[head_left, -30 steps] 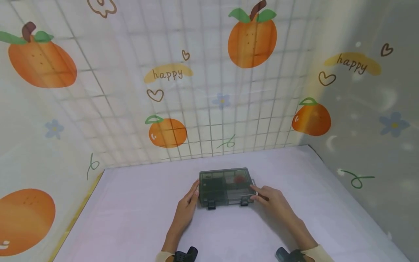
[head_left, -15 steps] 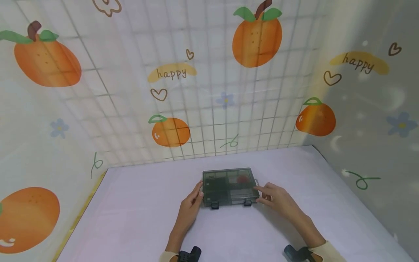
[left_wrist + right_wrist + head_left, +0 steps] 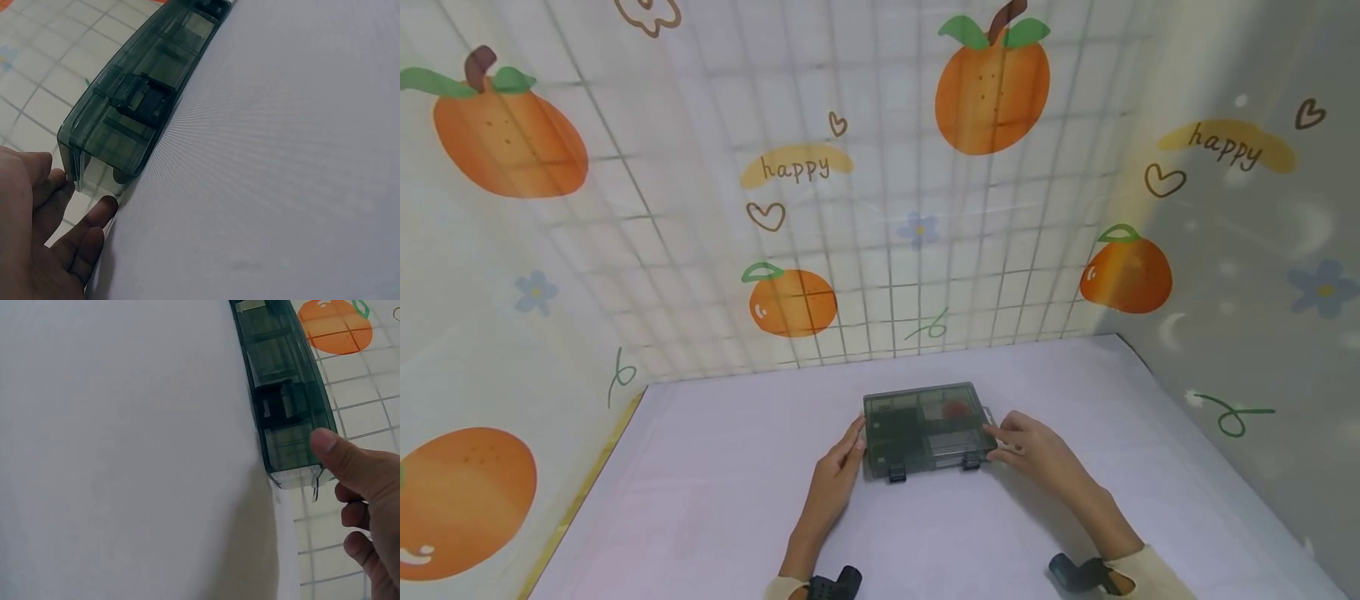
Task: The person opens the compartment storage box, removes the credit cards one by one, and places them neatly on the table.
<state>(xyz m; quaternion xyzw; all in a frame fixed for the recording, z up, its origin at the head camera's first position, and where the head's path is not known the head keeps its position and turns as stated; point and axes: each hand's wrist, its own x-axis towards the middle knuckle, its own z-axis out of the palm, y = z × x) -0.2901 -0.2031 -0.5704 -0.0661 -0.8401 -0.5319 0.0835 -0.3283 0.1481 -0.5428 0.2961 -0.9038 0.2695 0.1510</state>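
Note:
A dark green see-through compartment box [image 3: 925, 446] lies closed on the white table, with two black latches [image 3: 897, 473] on its near side. A red item [image 3: 957, 409] shows through the lid at the back right; its kind is unclear. My left hand [image 3: 835, 475] rests its fingertips against the box's left end, fingers fairly straight. At the other end, my right hand [image 3: 1037, 450] pinches the near right corner. In the right wrist view its thumb [image 3: 334, 450] overlaps the box, while the lower fingers curl beside it and the index finger is hidden.
The white table [image 3: 715, 483] reaches to a patterned curtain [image 3: 865, 208] with oranges and grid lines at the back and sides. A thin loop [image 3: 317, 487] sticks out from the box's right end. Cameras [image 3: 835, 583] sit on both wrists.
The box and both hands appear shifted slightly right in the head view, mostly along with the background. The box has turned a little, its near left corner coming closer.

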